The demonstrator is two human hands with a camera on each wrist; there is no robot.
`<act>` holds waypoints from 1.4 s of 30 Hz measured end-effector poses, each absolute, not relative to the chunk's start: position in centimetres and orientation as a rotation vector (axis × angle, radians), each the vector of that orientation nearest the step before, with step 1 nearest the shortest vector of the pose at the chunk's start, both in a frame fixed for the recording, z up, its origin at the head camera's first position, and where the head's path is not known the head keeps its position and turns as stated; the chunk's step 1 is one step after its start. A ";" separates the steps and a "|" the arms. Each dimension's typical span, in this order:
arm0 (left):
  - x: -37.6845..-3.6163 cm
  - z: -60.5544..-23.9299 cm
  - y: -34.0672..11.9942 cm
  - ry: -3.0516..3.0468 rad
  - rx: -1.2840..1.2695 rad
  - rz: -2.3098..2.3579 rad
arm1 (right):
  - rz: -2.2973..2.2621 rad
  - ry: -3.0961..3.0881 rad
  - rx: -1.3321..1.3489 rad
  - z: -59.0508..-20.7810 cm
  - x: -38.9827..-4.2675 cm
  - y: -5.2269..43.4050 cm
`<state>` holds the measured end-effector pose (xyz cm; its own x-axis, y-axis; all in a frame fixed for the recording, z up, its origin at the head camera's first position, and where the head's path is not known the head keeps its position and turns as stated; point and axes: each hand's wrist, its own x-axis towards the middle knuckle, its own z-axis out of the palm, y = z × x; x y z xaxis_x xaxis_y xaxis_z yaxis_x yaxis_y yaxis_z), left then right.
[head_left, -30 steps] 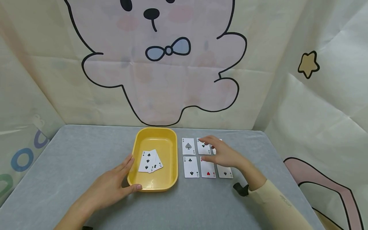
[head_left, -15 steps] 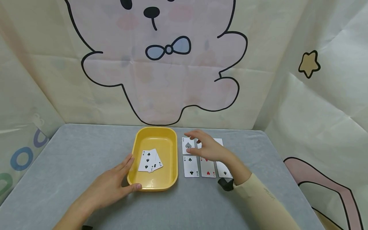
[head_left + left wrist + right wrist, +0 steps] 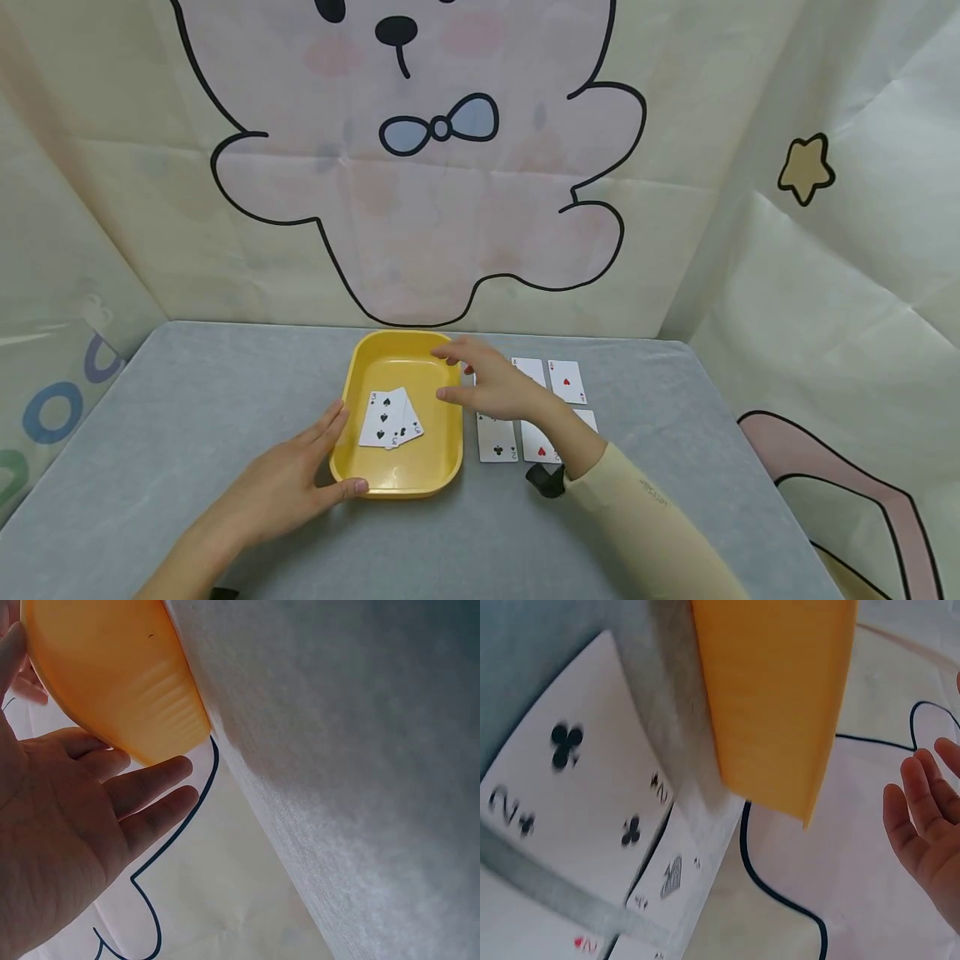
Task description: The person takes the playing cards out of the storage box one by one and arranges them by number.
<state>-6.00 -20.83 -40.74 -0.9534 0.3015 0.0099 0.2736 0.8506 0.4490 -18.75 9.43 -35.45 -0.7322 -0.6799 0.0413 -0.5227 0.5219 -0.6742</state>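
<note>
My left hand (image 3: pixel 288 479) steadies a yellow tray (image 3: pixel 412 479); its thumb lies on the near rim and its straight fingers touch the left side. In the left wrist view, the lower fingers (image 3: pixel 150 787) stretch past the tray's outer wall. Inside lie overlapping playing cards, a three of spades (image 3: pixel 378 421) over another three. My right hand (image 3: pixel 498 387) hovers at the tray's right edge, fingers loosely bent, holding nothing. It partly covers two rows of playing cards, among them an ace of hearts (image 3: pixel 567 382) and a two of clubs (image 3: pixel 497 446).
A grey cloth covers the table (image 3: pixel 150 442). Behind it hangs a pale curtain (image 3: pixel 525 225) printed with a cartoon animal, and similar fabric encloses both sides. A black wrist strap (image 3: pixel 546 481) shows near my right cuff.
My right hand has travelled left from above the cards to the tray's right edge, uncovering the ace of hearts. The left hand, tray and cards stay in place.
</note>
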 end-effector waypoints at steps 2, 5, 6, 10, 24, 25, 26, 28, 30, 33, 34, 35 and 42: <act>-6.0 -40.7 -20.8 2.961 0.459 0.703 | -1.006 2.511 -1.029 -35.5 -18.7 8.5; -6.0 -40.6 -20.9 2.960 0.463 0.701 | -1.003 2.485 -1.025 -35.9 -18.7 7.2; -6.0 -40.6 -20.9 2.960 0.463 0.699 | -1.000 2.480 -1.018 -35.9 -18.7 6.7; -6.0 -40.7 -21.0 2.966 0.477 0.698 | -0.939 2.509 -0.979 -36.5 -18.4 5.0; -6.1 -40.7 -21.2 2.966 0.503 0.701 | -0.835 2.532 -0.851 -40.1 -18.9 1.1; -6.1 -40.7 -21.2 2.965 0.503 0.701 | -0.827 2.535 -0.846 -40.4 -19.0 0.9; -6.1 -40.7 -21.2 2.966 0.503 0.700 | -0.814 2.541 -0.841 -40.5 -19.1 0.8; -6.1 -40.8 -21.2 2.965 0.507 0.699 | -0.794 2.548 -0.834 -40.8 -19.1 0.6; -6.1 -40.8 -21.1 2.964 0.509 0.698 | -0.775 2.557 -0.830 -41.0 -19.2 0.5; -6.1 -40.8 -21.1 2.962 0.510 0.701 | -0.730 2.568 -0.839 -41.1 -19.2 0.2; -6.1 -40.8 -21.1 2.963 0.509 0.702 | -0.716 2.569 -0.843 -41.1 -19.2 0.2; -6.1 -40.8 -21.1 2.965 0.509 0.702 | -0.701 2.571 -0.848 -41.2 -19.2 0.1; -6.0 -40.7 -21.0 2.963 0.510 0.708 | -0.574 2.593 -0.860 -41.8 -19.1 -0.3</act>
<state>-6.03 -20.98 -40.74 -0.9442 0.3286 0.0248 0.3043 0.8407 0.4479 -19.13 -0.29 -41.80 -0.7552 -0.6256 -0.1956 -0.4847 0.7339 -0.4759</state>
